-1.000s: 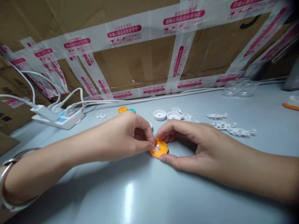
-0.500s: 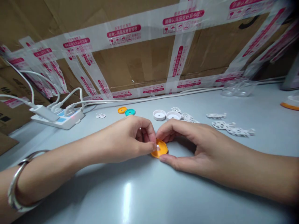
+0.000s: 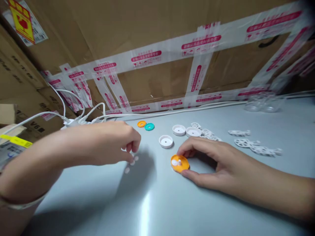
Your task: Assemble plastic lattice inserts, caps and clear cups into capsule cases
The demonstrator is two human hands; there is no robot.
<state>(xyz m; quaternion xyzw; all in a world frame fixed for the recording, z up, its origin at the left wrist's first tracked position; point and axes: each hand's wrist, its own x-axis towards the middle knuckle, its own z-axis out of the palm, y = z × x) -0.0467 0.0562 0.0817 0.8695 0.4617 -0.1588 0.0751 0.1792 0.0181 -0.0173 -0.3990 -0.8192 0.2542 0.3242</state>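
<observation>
My right hand (image 3: 206, 162) grips the rim of a shallow orange disc (image 3: 183, 166) between thumb and index finger, the disc resting at a slight tilt near the table. Two small white parts (image 3: 179, 162) lie inside it around its middle. To the left, my left hand (image 3: 125, 141) hovers low with curled fingers, thumb and index brought together at a small white part (image 3: 133, 161). Another small white piece (image 3: 127, 170) lies just below those fingertips; the shapes are blurred. A round white cup-like disc (image 3: 165, 141) sits between the hands.
Two more white discs (image 3: 178, 130) stand behind my right hand, beside white openwork pieces (image 3: 209, 134). Other openwork pieces (image 3: 256, 146) lie at right. A small orange ring (image 3: 141, 124) touches a teal ring (image 3: 149, 127). Clear plastic cups (image 3: 264, 104), cables and a taped carton (image 3: 157, 78) line the back.
My left hand has left the orange disc and moved left to the small white parts. My right hand still holds the disc. The view has turned left, and one white disc is uncovered.
</observation>
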